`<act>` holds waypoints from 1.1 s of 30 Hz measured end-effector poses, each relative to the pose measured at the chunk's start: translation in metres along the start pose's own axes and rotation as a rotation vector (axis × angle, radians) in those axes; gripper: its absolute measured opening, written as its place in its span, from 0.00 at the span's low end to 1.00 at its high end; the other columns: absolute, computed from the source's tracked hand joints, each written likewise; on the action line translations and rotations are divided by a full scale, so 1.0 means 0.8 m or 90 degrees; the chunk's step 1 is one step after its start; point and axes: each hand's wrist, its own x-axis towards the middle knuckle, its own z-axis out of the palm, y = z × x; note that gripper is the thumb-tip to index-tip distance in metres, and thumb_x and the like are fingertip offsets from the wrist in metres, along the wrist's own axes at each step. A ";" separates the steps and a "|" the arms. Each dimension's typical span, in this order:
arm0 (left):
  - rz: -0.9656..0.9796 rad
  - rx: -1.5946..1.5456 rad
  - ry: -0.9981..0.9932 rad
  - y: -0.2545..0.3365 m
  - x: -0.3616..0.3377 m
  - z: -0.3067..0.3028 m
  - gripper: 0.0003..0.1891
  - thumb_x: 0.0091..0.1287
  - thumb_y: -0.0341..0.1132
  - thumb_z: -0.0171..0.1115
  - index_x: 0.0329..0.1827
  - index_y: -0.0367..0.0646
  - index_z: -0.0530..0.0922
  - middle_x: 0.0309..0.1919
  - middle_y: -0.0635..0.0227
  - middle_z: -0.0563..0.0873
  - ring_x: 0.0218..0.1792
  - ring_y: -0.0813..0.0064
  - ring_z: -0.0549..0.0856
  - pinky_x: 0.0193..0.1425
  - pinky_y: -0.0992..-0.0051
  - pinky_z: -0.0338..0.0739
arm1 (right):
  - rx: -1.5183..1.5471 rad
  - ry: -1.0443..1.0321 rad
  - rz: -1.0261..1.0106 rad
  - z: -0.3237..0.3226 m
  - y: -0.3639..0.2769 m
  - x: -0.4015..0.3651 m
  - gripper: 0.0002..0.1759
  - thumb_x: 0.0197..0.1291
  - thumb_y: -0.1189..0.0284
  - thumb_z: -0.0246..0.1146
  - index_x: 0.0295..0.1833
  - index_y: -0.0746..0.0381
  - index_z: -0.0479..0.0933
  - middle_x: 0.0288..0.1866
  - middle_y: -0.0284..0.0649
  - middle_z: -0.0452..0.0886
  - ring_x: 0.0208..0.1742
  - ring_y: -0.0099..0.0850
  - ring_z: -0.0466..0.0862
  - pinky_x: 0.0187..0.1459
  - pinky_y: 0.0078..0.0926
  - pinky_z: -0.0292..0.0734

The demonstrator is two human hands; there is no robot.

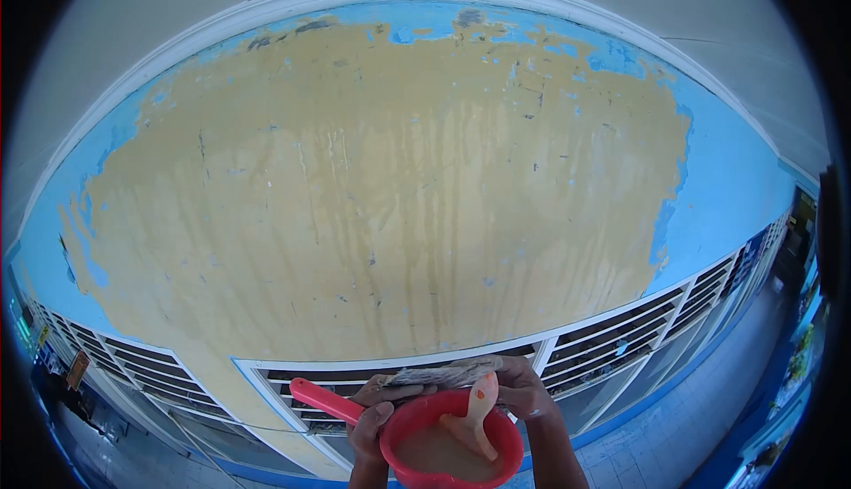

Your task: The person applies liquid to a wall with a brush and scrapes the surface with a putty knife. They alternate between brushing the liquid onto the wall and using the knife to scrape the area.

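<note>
Under a drip-streaked wall (399,179), the red pot (417,412) is sitting nearest, holding cloudy liquid (433,455) with a pale tool (480,411) leaning inside. The left hand (370,425) is gripping the pot near its handle (326,400); the right hand (525,391) is grasping the cloth (443,372), which is stretching between both hands — just beyond the rim. The hands seem to be readying the cloth — the next move is calling for a level pot. Farther off, louvred windows (612,360) are running below the wall.

open space before patchy wall (399,187), pale tool (480,414) partly blocking red pan (422,420)
</note>
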 end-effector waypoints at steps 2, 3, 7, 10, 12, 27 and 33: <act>-0.037 -0.035 -0.032 -0.008 -0.009 -0.005 0.27 0.56 0.42 0.56 0.46 0.21 0.85 0.46 0.42 0.87 0.51 0.57 0.85 0.62 0.67 0.76 | -0.027 -0.025 -0.077 0.007 0.007 0.000 0.25 0.55 0.82 0.69 0.61 0.73 0.78 0.60 0.48 0.84 0.57 0.32 0.82 0.59 0.30 0.77; -0.051 -0.042 -0.044 -0.015 -0.016 -0.010 0.28 0.57 0.42 0.56 0.48 0.21 0.83 0.49 0.40 0.86 0.51 0.55 0.85 0.62 0.65 0.77 | -0.036 -0.043 -0.090 0.010 0.012 -0.002 0.22 0.57 0.78 0.71 0.58 0.73 0.80 0.58 0.47 0.85 0.54 0.29 0.82 0.58 0.28 0.77; -0.099 -0.069 -0.099 -0.041 -0.030 -0.025 0.31 0.59 0.41 0.58 0.56 0.17 0.78 0.58 0.33 0.81 0.51 0.51 0.88 0.62 0.61 0.80 | -0.241 -0.015 -0.027 0.033 0.019 -0.006 0.17 0.59 0.76 0.72 0.53 0.71 0.83 0.48 0.44 0.88 0.46 0.27 0.84 0.49 0.26 0.80; -0.120 -0.070 -0.124 -0.020 -0.031 -0.008 0.26 0.55 0.40 0.57 0.47 0.22 0.85 0.57 0.32 0.81 0.56 0.53 0.85 0.67 0.69 0.75 | 0.005 0.342 -0.099 0.034 0.051 -0.029 0.10 0.62 0.73 0.70 0.45 0.68 0.84 0.39 0.42 0.88 0.35 0.27 0.86 0.38 0.25 0.82; -0.075 -0.018 -0.124 -0.016 -0.029 -0.012 0.25 0.56 0.39 0.57 0.46 0.22 0.85 0.58 0.31 0.81 0.56 0.51 0.86 0.66 0.67 0.76 | 0.055 0.431 -0.120 0.027 0.038 -0.029 0.12 0.63 0.72 0.69 0.46 0.69 0.83 0.38 0.42 0.87 0.35 0.28 0.87 0.39 0.27 0.83; 0.253 0.001 0.090 0.016 0.051 -0.026 0.21 0.69 0.41 0.47 0.23 0.34 0.76 0.25 0.51 0.85 0.40 0.49 0.88 0.57 0.48 0.80 | 0.441 0.553 0.038 -0.090 0.166 -0.188 0.31 0.57 0.76 0.59 0.68 0.70 0.66 0.56 0.53 0.81 0.55 0.52 0.85 0.53 0.57 0.84; 0.364 0.039 0.012 0.032 0.118 -0.042 0.25 0.73 0.44 0.43 0.21 0.37 0.73 0.23 0.53 0.83 0.44 0.45 0.85 0.57 0.50 0.75 | 0.187 0.552 -0.157 -0.050 0.069 -0.148 0.32 0.60 0.69 0.58 0.69 0.70 0.66 0.59 0.50 0.80 0.56 0.45 0.84 0.59 0.45 0.80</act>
